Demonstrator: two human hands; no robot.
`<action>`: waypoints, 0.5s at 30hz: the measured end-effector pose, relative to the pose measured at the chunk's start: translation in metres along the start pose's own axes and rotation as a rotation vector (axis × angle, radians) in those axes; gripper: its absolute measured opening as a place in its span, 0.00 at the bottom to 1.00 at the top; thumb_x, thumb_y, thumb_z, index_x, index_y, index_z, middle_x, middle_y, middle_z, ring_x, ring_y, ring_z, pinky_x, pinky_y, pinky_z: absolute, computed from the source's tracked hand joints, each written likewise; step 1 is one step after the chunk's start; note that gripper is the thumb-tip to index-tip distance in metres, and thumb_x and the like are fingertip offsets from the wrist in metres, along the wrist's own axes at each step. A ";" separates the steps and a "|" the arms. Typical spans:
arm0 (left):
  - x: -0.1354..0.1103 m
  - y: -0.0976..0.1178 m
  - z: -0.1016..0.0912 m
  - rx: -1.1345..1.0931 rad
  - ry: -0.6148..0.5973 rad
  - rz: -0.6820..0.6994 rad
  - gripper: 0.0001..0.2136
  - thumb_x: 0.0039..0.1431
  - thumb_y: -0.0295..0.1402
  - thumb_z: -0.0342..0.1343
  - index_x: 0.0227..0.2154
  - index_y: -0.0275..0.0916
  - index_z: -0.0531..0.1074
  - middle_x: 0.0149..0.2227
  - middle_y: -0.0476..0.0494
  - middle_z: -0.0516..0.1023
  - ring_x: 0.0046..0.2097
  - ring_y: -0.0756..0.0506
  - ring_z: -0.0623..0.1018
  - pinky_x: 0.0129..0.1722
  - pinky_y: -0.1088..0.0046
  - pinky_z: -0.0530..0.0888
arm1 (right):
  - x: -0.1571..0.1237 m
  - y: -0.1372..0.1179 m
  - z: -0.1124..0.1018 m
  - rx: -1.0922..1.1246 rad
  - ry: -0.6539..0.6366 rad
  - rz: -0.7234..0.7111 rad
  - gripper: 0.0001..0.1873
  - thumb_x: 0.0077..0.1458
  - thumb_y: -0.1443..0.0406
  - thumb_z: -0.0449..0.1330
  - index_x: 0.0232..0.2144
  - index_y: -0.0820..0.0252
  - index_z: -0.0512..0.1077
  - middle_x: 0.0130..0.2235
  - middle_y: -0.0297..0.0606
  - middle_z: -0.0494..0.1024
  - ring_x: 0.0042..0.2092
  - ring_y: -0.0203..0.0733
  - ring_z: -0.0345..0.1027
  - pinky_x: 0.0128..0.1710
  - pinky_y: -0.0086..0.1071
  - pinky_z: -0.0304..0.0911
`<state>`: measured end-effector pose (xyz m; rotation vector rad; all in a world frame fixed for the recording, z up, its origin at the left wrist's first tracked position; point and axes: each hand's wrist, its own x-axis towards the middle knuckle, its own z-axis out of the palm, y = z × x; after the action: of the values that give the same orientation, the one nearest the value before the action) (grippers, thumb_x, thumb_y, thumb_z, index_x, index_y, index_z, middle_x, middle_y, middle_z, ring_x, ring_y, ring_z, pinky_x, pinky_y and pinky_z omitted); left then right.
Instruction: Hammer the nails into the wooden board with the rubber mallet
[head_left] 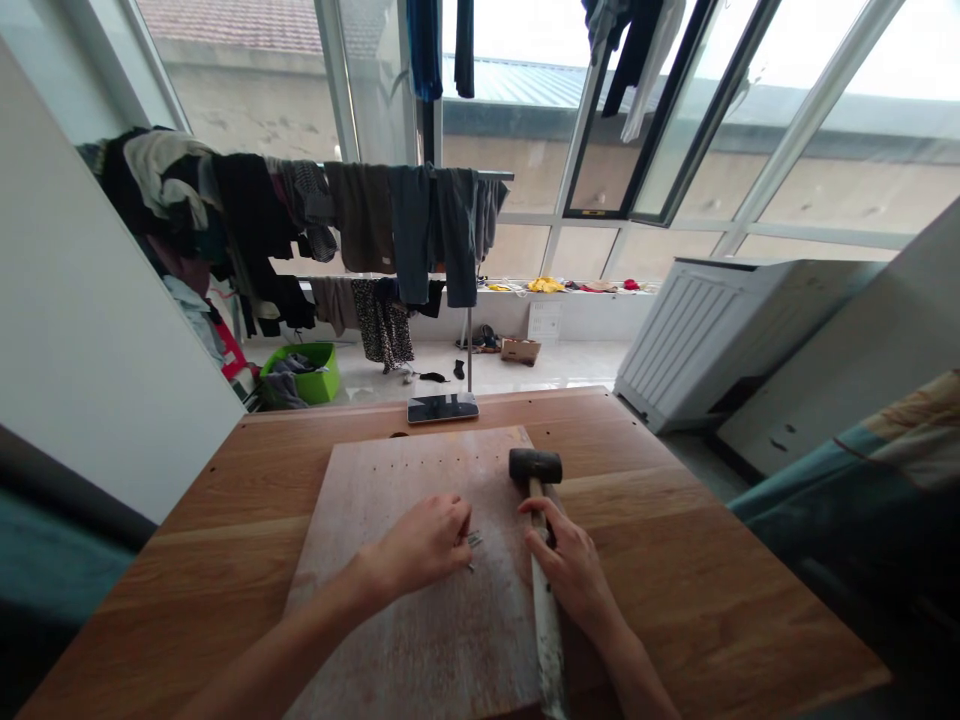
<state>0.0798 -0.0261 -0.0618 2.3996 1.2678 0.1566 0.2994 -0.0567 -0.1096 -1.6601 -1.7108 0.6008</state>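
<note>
A whitish worn wooden board (420,620) lies on the wooden table, with a row of small dark dots across its far part. Over the middle of the board, my left hand (427,540) is closed, and the ends of several thin metal nails (473,540) stick out from its fingers. My right hand (568,560) grips the handle of a rubber mallet (535,466) at the board's right edge. The mallet's black head points away from me, and its pale, stained handle runs back towards the near edge.
A dark-screened tablet or phone (442,407) lies at the far edge of the table (660,540). Beyond it stand a clothes rack with hanging laundry (409,220) and a green basket (319,375). A white ribbed cabinet (697,330) stands at the right.
</note>
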 end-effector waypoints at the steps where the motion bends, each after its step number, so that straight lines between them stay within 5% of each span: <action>1: 0.002 0.000 0.001 -0.035 -0.005 0.011 0.03 0.52 0.24 0.55 0.30 0.37 0.71 0.34 0.45 0.75 0.35 0.46 0.74 0.34 0.73 0.67 | 0.000 -0.001 0.000 0.002 -0.002 -0.001 0.17 0.55 0.59 0.51 0.41 0.57 0.75 0.30 0.36 0.77 0.33 0.46 0.72 0.39 0.34 0.65; 10: -0.001 -0.013 -0.002 -0.169 0.086 0.001 0.03 0.53 0.25 0.55 0.28 0.37 0.74 0.32 0.46 0.78 0.34 0.47 0.76 0.34 0.73 0.69 | 0.000 -0.003 0.000 0.002 -0.026 0.025 0.17 0.55 0.59 0.51 0.41 0.56 0.74 0.30 0.36 0.76 0.34 0.47 0.73 0.40 0.36 0.65; 15: 0.009 -0.021 0.001 -0.399 0.237 0.013 0.04 0.54 0.27 0.56 0.33 0.37 0.73 0.28 0.49 0.78 0.30 0.49 0.76 0.30 0.75 0.70 | 0.000 0.002 -0.007 0.036 0.006 0.080 0.25 0.53 0.59 0.53 0.53 0.55 0.67 0.36 0.35 0.78 0.39 0.48 0.75 0.44 0.37 0.66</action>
<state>0.0696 -0.0091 -0.0726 2.0876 1.1861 0.6511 0.3058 -0.0575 -0.1069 -1.7099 -1.6261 0.6599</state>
